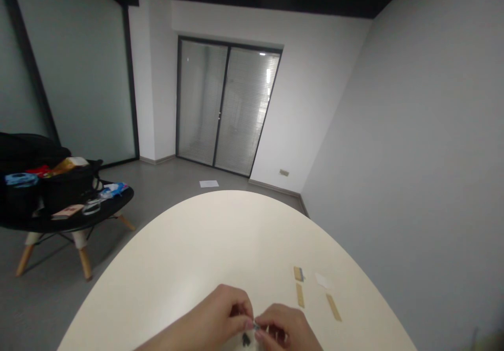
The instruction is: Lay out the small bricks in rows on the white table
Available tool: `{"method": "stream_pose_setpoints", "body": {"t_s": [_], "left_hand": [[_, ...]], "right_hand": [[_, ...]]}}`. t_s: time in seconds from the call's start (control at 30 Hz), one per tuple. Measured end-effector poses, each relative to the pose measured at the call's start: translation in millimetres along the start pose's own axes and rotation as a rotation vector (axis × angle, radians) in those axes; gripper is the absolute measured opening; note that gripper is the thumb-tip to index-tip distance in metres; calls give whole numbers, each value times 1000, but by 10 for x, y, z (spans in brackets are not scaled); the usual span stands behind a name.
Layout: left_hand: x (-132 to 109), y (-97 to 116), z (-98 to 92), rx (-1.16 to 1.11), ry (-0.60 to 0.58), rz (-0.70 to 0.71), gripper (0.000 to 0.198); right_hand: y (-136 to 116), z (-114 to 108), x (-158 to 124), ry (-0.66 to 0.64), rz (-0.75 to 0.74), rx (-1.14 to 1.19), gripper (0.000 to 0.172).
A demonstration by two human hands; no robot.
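Observation:
Low in the head view, my left hand (226, 311) and my right hand (289, 323) meet over the near part of the round table. Both are closed in a pinch, thumbs against fingers. Between their fingertips shows a tiny grey-green piece (256, 327), too small to name. Just below the left fingertips is a small black piece (246, 339); whether it lies on the table or is held, I cannot tell. Right of my hands lie a tan strip (300, 295), a longer tan strip (333, 307) and a tan piece with a blue-grey edge (298, 274).
A whitish slip (323, 280) lies near the strips on the cream table (220, 225). To the left stands a black chair (114, 196) with wooden legs, loaded with bags and packets. White paper (208, 184) is on the floor before the glass door (228, 109); a wall rises at right.

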State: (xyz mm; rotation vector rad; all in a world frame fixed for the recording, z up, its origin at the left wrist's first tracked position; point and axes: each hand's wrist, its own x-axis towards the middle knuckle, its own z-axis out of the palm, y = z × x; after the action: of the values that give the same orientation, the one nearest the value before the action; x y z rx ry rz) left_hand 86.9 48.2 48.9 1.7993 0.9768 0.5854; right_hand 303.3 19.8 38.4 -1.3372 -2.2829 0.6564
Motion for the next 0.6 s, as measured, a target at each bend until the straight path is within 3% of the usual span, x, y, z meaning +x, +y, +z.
{"method": "stream_pose_setpoints", "body": {"t_s": [0.17,0.33,0.6], "left_hand": [[24,-2,57,-131,9,-71,8],[64,-28,138,-215,34,-76,14],[135,-102,242,-500,28,-47,32]], "right_hand": [[-15,-20,-7,18,54,165,37],[41,-44,-25,35,64,235,24],[66,-49,-32,14,-10,-18,18]]}}
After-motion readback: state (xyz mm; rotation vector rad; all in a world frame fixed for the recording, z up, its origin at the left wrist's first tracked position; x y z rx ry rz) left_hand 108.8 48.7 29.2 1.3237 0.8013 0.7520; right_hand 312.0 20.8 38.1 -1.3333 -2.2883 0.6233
